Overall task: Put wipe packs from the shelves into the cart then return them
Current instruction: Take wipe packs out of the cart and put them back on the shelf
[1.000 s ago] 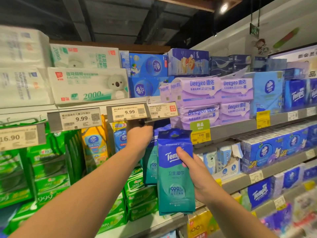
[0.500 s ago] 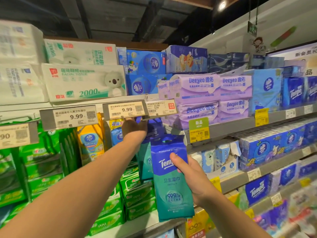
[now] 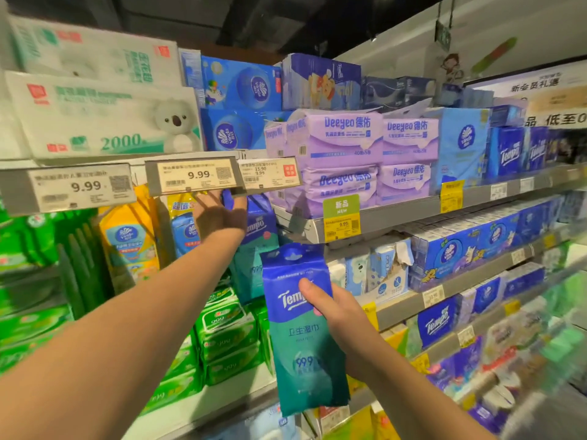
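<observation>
My right hand (image 3: 336, 315) grips a blue and teal Tempo wipe pack (image 3: 301, 338), held upright in front of the shelves, thumb across its front. My left hand (image 3: 219, 214) reaches up just under the price tag rail and holds the top of a second Tempo wipe pack (image 3: 257, 246) that hangs there; its fingertips are hidden behind the tags. The cart is out of view.
Price tags (image 3: 193, 176) line the shelf edge above my left hand. Green wipe packs (image 3: 225, 331) are stacked below, yellow Vinda packs (image 3: 127, 239) to the left. Purple Deeyeo tissue packs (image 3: 346, 147) and blue tissue boxes (image 3: 470, 249) fill the shelves on the right.
My right hand has lowered its Tempo pack down and to the right. My left hand stays up at the hanging pack. The view has shifted a little.
</observation>
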